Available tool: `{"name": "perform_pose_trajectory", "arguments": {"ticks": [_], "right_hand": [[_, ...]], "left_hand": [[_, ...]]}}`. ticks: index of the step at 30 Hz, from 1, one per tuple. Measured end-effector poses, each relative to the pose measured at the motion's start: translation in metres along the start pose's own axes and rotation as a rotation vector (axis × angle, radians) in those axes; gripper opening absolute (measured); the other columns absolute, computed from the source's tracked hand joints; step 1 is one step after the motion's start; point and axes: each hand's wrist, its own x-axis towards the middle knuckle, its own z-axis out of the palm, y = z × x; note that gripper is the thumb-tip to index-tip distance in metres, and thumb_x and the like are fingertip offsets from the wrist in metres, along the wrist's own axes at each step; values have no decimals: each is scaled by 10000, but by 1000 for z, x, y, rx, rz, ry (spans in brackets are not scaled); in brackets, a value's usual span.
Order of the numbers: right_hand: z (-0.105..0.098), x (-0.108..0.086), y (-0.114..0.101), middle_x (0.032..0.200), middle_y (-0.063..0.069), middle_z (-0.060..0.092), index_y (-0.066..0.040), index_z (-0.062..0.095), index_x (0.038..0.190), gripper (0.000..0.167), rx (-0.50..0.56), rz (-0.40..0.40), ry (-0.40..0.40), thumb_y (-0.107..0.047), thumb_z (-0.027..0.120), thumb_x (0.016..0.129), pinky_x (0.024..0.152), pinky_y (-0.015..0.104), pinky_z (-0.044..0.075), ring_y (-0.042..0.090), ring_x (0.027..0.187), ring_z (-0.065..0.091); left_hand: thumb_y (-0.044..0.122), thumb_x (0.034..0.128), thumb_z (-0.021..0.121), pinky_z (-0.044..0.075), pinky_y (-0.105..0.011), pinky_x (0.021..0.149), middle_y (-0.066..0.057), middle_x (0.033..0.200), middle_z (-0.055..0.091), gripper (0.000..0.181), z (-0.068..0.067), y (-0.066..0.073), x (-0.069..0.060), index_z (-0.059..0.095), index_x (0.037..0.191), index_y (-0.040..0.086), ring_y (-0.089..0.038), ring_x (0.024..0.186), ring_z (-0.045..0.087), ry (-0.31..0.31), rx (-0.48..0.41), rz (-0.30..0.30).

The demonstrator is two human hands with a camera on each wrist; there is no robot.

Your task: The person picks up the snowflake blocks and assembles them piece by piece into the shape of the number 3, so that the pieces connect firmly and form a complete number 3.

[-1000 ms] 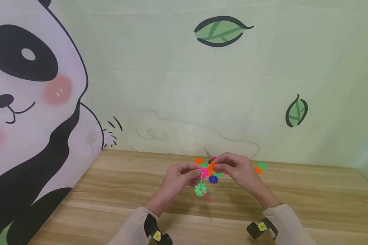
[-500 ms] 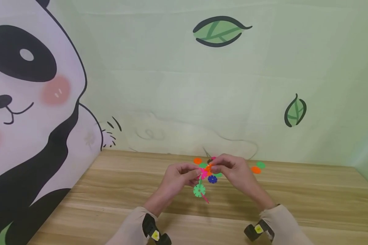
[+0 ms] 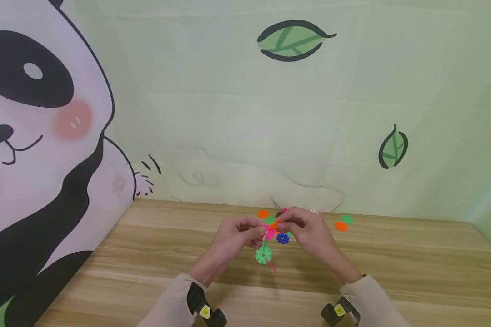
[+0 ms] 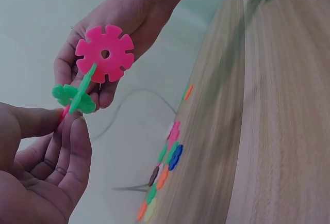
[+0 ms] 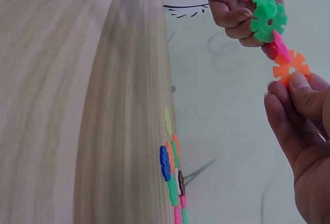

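My left hand (image 3: 239, 234) pinches a pink notched disc (image 3: 270, 234), one end of a small chain of interlocking plastic snowflake discs. Below it hang green discs (image 3: 263, 255) and another pink disc (image 4: 105, 53), facing the left wrist camera. Between thumb and fingers, my right hand (image 3: 308, 234) pinches an orange snowflake disc (image 5: 291, 69). In the right wrist view the orange disc's edge meets the pink disc's edge; how deep the slots sit is hidden. Both hands are held above the table.
Loose discs lie on the wooden table (image 3: 180, 259) behind the hands, including a blue one (image 3: 283, 238) and an orange one (image 3: 263, 214). Farther right lie a green disc (image 3: 347, 220) and another orange disc (image 3: 340, 226). A printed backdrop (image 3: 229, 127) stands behind the table.
My right hand has moved left and slightly down, bringing the orange disc from beside the pink disc up against it. The pink disc has turned more edge-on; the left hand has barely moved.
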Motion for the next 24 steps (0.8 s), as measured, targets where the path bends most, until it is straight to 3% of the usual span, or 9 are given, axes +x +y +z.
{"name": "perform_pose_trajectory", "arguments": {"ticks": [9, 16, 20, 24], "right_hand": [[1, 1, -1, 948, 93, 781, -27, 793, 986, 103, 15, 2, 1, 53, 764, 927, 850, 280, 634, 184, 859, 746], [-9, 3, -1, 980, 149, 746, 15, 786, 1039, 128, 64, -36, -71, 70, 748, 930, 854, 328, 646, 191, 874, 762], [-13, 3, -2, 1019, 120, 752, 5, 794, 1076, 167, 86, -38, -92, 78, 744, 935, 861, 335, 646, 201, 900, 764], [-13, 3, -3, 1079, 131, 768, 8, 796, 1102, 186, 80, -41, -99, 74, 747, 935, 874, 318, 639, 301, 939, 766]], "left_hand": [[52, 989, 745, 646, -294, 729, -60, 850, 733, 178, 0, 1, -1, 745, 1090, -94, -161, 721, 690, -11, -15, 6], [64, 983, 749, 662, -344, 748, -77, 834, 732, 179, 1, 1, 0, 732, 1071, -90, -170, 720, 710, -56, -26, -1], [81, 984, 753, 666, -363, 762, -98, 861, 749, 166, 2, 0, 0, 742, 1051, -71, -201, 743, 738, -65, -20, -6], [97, 991, 739, 664, -366, 783, -106, 890, 755, 164, 2, 0, 0, 753, 1039, -59, -220, 773, 748, -56, -13, -10]]}}
